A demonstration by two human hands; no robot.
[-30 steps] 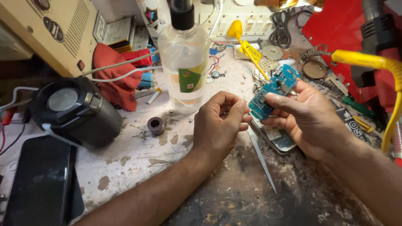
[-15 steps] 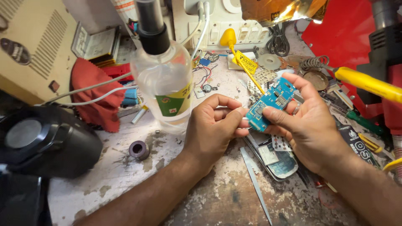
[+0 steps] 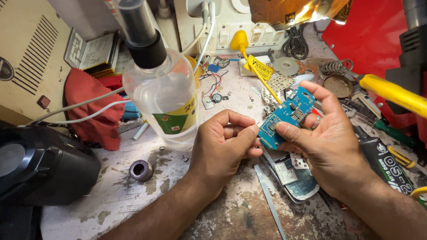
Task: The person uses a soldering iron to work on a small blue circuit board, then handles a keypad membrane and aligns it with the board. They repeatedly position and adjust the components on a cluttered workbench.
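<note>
My right hand (image 3: pixel 331 142) holds a small blue circuit board (image 3: pixel 287 116) by its edges, tilted up above the worn bench. My left hand (image 3: pixel 224 149) is pinched shut on a thin pin-like piece, its tip against the board's left edge; the piece is too small to identify. Under both hands lies an opened phone body (image 3: pixel 291 175) with a metal tweezer (image 3: pixel 269 198) beside it. A ring shows on a right-hand finger.
A clear plastic bottle (image 3: pixel 167 95) with a black cap stands left of my hands. A black round device (image 3: pixel 40 166), a red cloth (image 3: pixel 91 106), a small metal ring (image 3: pixel 141 170), a yellow-handled tool (image 3: pixel 393 91), a black tube (image 3: pixel 387 162) and scattered parts crowd the bench.
The view has moved closer and shifted left. Both hands stay together at the blue board; the right hand has tilted it slightly while the left keeps pinching at its edge.
</note>
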